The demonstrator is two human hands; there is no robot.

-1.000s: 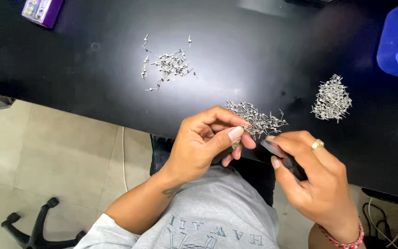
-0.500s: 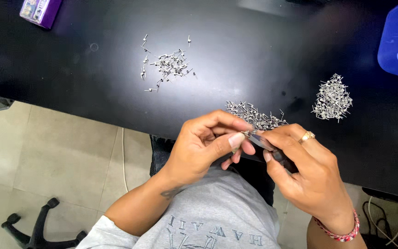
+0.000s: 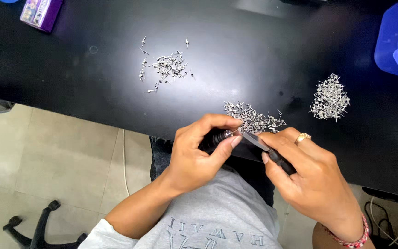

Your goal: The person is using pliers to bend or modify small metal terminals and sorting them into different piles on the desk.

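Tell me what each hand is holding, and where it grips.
Right hand grips pliers by the dark handles. Left hand pinches a small metal piece at the pliers' tip.

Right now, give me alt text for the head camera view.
Two hands meet at the edge of a black table: the right hand holds pliers, the left hand pinches a small metal piece at their tip. Three piles of metal pieces lie beyond.

Glossy black tabletop over pale beige floor tiles; black chair base at lower left
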